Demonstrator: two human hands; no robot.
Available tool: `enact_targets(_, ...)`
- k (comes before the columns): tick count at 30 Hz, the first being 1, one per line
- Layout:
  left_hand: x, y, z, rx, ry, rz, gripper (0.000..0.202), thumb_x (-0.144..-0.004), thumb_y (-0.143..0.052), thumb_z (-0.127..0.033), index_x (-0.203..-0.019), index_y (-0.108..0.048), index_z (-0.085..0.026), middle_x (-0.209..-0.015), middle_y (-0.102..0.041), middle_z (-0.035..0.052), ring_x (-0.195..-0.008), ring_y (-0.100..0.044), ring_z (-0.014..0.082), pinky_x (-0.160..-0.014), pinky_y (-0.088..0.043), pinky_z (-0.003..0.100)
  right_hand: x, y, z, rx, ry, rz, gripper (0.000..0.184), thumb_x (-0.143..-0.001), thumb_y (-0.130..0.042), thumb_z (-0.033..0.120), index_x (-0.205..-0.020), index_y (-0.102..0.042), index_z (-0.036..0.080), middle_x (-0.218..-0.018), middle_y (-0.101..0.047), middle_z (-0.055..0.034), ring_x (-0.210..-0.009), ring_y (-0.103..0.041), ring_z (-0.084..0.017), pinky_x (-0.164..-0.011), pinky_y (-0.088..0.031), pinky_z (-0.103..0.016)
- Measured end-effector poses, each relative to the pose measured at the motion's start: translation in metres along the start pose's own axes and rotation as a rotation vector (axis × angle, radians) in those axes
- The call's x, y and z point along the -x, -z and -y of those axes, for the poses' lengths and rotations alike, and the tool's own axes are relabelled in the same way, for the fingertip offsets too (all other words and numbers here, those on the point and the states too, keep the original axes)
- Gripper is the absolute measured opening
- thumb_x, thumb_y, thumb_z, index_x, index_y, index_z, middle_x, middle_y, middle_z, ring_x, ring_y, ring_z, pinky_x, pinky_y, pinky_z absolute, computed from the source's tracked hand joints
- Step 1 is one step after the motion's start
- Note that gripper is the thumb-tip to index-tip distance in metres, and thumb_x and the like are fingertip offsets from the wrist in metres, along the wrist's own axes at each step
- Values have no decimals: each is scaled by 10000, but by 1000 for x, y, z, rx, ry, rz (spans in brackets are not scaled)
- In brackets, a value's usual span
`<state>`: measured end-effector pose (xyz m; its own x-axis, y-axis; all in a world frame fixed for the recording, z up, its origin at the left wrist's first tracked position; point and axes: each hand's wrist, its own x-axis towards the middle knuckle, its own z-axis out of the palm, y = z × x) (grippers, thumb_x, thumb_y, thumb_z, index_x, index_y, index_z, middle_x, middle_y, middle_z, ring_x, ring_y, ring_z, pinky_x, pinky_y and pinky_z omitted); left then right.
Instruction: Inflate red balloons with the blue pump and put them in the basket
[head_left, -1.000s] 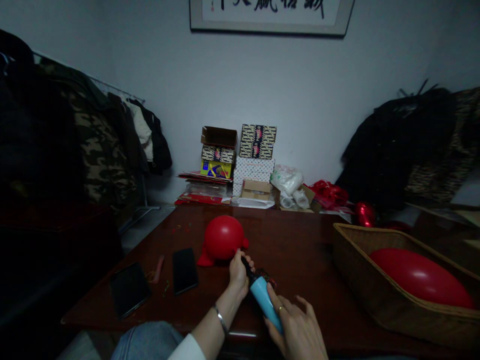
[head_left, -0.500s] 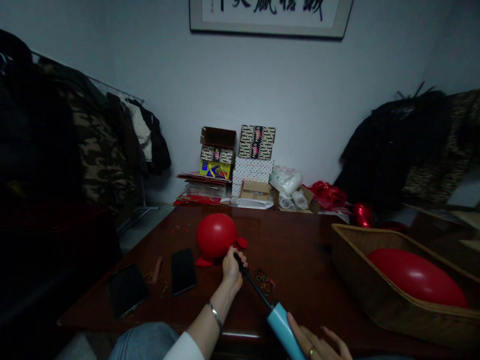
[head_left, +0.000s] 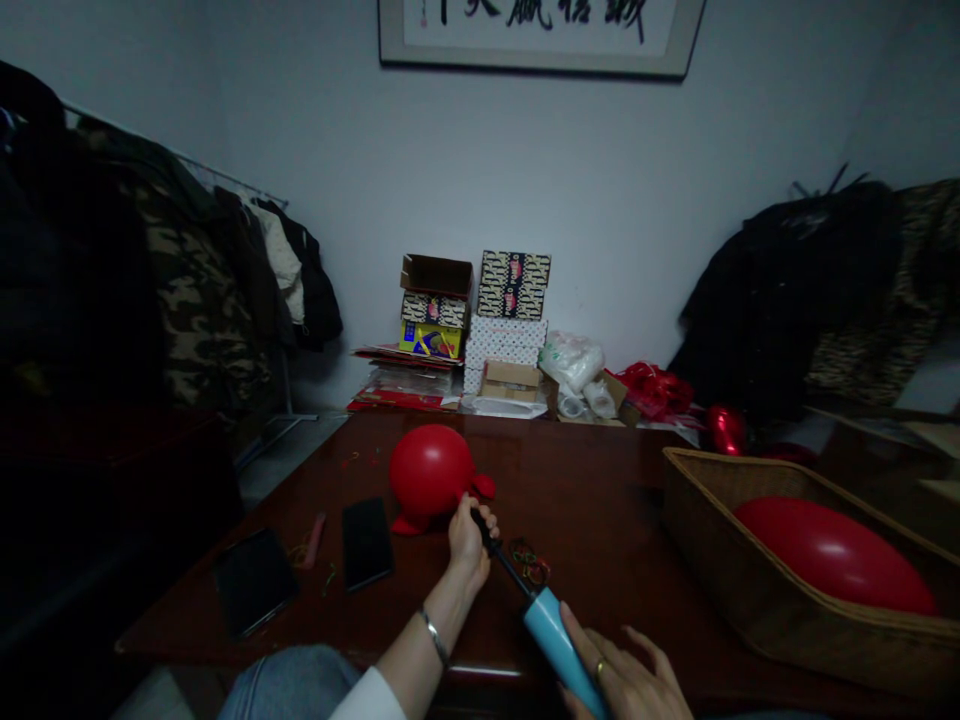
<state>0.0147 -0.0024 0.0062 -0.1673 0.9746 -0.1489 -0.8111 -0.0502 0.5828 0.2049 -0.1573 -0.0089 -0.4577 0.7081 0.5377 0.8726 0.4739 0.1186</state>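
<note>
A round red balloon (head_left: 430, 470), partly inflated, is over the table just beyond my left hand (head_left: 471, 538). That hand is closed around the black nozzle end of a blue hand balloon pump (head_left: 556, 640), where the balloon's neck meets it; the neck is hidden by my fingers. My right hand (head_left: 622, 672) is wrapped on the pump's blue barrel near the table's front edge. A black rod shows between the barrel and my left hand. Flat red balloons (head_left: 409, 525) lie under and beside the inflated one.
A wicker basket (head_left: 750, 600) with a large red balloon (head_left: 832, 555) stands right. Coloured rubber bands (head_left: 534, 570) lie beside the pump. Left are a black phone (head_left: 367, 542), a dark tablet-like slab (head_left: 256, 582) and a small reddish stick (head_left: 316, 540). Stacked boxes (head_left: 506, 350) stand behind the table.
My right hand has pushed the pump's blue barrel up and left toward my left hand, so less black rod shows. The balloon looks slightly larger.
</note>
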Motion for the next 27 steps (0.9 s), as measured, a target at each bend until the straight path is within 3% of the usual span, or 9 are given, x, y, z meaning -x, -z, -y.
enact_targets(5, 9, -2, 9, -32, 34, 12, 310, -732, -608, -415, -709, -391, -196, -515, -403, -65, -384, -361, 55, -371, -256, 176, -30, -3, 19, -57, -124, -21, 596, -761, -535, 267, -1335, -376, 255, -973, -689, 9, -845, -647, -149, -882, -337, -348)
enact_targets(8, 10, -1, 12, -39, 51, 9, 319, -731, -606, -443, -729, -407, -193, -522, -421, -60, -393, -376, 61, -376, -271, 180, -43, -6, 30, -132, -220, 46, 563, -757, -516, 219, -1308, -408, 254, -973, -680, -3, -833, -637, -147, -914, -304, -364)
enact_targets(11, 9, 1, 13, -49, 56, 10, 322, -734, -601, -450, -726, -408, -193, -512, -409, -65, -392, -373, 63, -379, -278, 183, -49, -7, 33, -147, -226, 82, 567, -760, -502, 215, -1316, -396, 250, -975, -675, -13, -822, -631, -149, -918, -301, -363)
enact_targets(19, 10, -1, 10, -68, 66, -3, 288, -744, -589, -413, -719, -405, -193, -505, -407, -63, -387, -372, 66, -378, -277, 185, -45, -6, 33, -152, -234, 47, 564, -761, -511, 239, -1313, -397, 249, -965, -680, -5, -818, -636, -150, -903, -306, -356)
enact_targets(27, 3, 3, 8, -100, 22, -20, 249, -781, -531, -377, -693, -386, -195, -493, -387, -66, -385, -364, 65, -376, -270, 184, -17, -10, 17, -27, -77, -17, 643, -793, -499, 315, -1394, -278, 253, -986, -690, -2, -844, -648, -157, -866, -351, -333)
